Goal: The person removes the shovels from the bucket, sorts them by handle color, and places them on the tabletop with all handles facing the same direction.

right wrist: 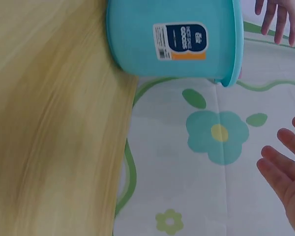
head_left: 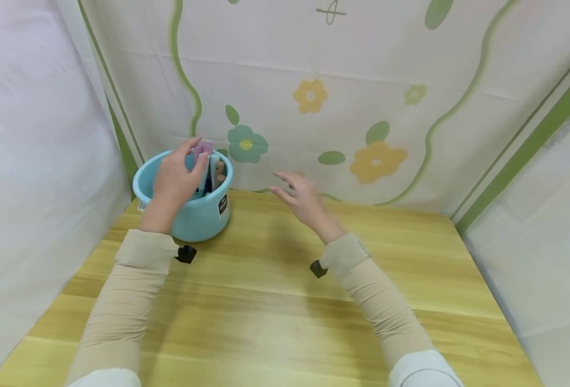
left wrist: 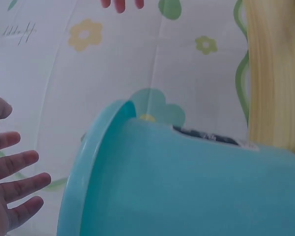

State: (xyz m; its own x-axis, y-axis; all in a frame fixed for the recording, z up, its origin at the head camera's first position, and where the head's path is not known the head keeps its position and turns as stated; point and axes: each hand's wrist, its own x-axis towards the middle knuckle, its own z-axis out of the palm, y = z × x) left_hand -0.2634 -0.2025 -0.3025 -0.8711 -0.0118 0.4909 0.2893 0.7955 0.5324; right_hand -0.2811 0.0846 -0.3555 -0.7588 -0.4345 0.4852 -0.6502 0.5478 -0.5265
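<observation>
A light blue plastic bucket [head_left: 195, 223] with a dark label stands at the back left of the table. Over its mouth is my left hand [head_left: 173, 180], with fingers spread and nothing held; the left wrist view shows those fingers [left wrist: 22, 189] apart above the rim. Inside the bucket are a pink thing [head_left: 206, 147], pale blue pieces [head_left: 214, 163] and a brown piece [head_left: 220, 171]; their kinds are unclear and the hand hides some of them. My right hand [head_left: 306, 201] hovers in the air right of the bucket, fingers extended, touching nothing.
The wooden table [head_left: 260, 322] runs up to a white cloth backdrop [head_left: 265, 80] printed with flowers and green vines. White cloth sides [head_left: 23, 161] close off the left and right. A black wrist camera [head_left: 186, 254] sits beside the left cuff, close to the bucket.
</observation>
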